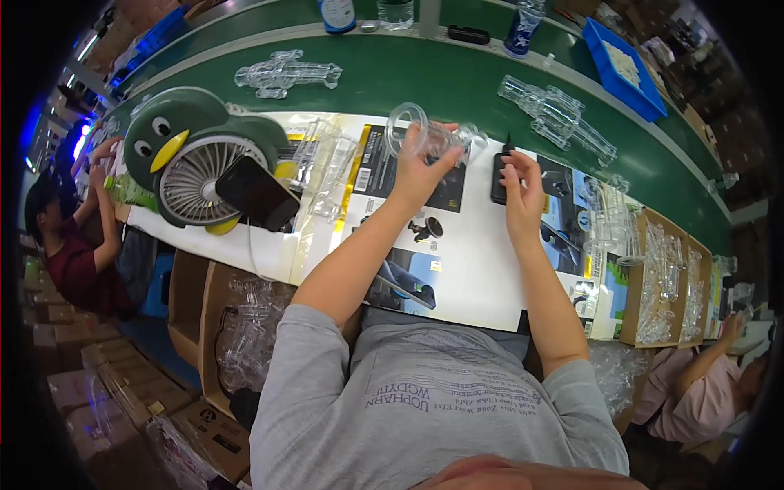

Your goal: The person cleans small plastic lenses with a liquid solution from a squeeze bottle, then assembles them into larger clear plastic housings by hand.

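My left hand [420, 170] is closed around a clear plastic part [406, 131] with a round ring at one end, held just above the printed sheets. Its other end, a cluster of clear rounded pieces, points to the right. To the right, my right hand [523, 186] grips a small black tool [498, 181] with a thin pointed tip aimed away from me. The tool's exact kind cannot be made out. Tip and plastic part are apart. Clear plastic assemblies [327, 167] lie left of my left hand, and another clear assembly [558, 117] rests beyond my right hand.
A green penguin-shaped fan [184, 155] stands at left, with a black phone [258, 194] leaning on it. Cardboard boxes [665, 282] of clear parts sit at right. A blue tray [625, 69], a spray can [524, 28] and bottles line the far side. Co-workers sit on both sides.
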